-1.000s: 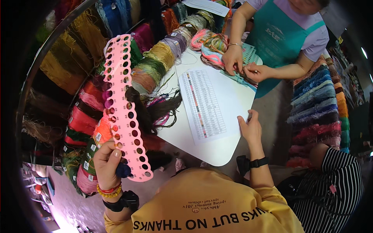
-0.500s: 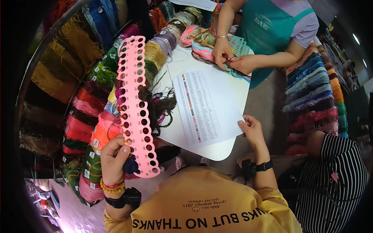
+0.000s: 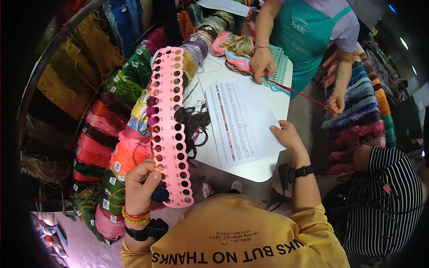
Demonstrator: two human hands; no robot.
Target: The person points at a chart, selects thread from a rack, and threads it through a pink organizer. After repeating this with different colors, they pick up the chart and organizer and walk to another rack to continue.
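My left hand (image 3: 142, 185) pinches the left edge of a long pink thread organizer card (image 3: 167, 134) that has a row of round holes down each side. Small tufts of purple thread (image 3: 153, 111) and a navy bundle (image 3: 160, 194) are looped at its left edge. Beside its right edge hangs a dark brown tuft of thread (image 3: 196, 123). My right hand (image 3: 289, 135) holds the lower right corner of a white printed chart (image 3: 263, 120) with a colour column, thumb on top and fingers mostly hidden. The chart lies on a white table (image 3: 250, 173).
Across the table a co-worker in a green apron (image 3: 304, 35) stretches a red thread (image 3: 304, 94) from a green holed card (image 3: 279, 64). Multicoloured skeins (image 3: 234, 47) lie alongside. Thread bundles (image 3: 96, 152) line the left; a person in stripes (image 3: 380, 201) is at right.
The pink card and my left hand have shifted slightly right in view. The co-worker's hands, together before, are now apart, one having drawn the red thread out to the right.
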